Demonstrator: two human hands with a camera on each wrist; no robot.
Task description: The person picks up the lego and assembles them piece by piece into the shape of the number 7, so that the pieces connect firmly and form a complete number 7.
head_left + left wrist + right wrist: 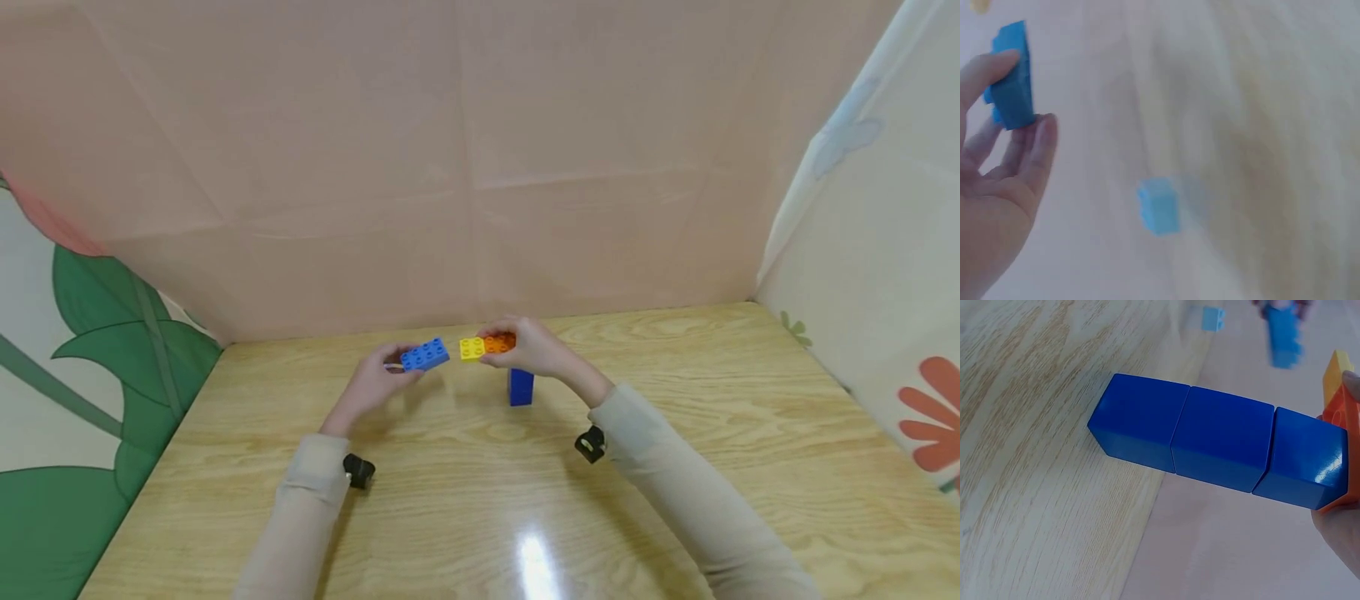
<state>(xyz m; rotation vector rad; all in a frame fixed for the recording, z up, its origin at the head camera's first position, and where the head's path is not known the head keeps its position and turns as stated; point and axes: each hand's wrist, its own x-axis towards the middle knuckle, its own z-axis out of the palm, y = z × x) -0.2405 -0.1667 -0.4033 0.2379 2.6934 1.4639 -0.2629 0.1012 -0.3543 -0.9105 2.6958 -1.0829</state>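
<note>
My left hand (369,385) pinches a blue toy building brick (425,356), its studs facing up in the head view. In the left wrist view the thumb lies on one side of that brick (1015,94) and fingers support the other. An orange brick (499,343) is gripped by my right hand (536,348). A yellow brick (472,349) sits at the orange one's left end, a small gap away from the blue brick. Under the orange brick runs a column of three dark blue bricks (1222,437), mostly hidden by my hand in the head view.
A loose light blue brick (1160,209) lies on the wooden table (450,500), hidden in the head view. Behind the table hangs a pinkish cloth (465,183). Printed panels with leaves (142,358) and flowers (930,412) flank the sides.
</note>
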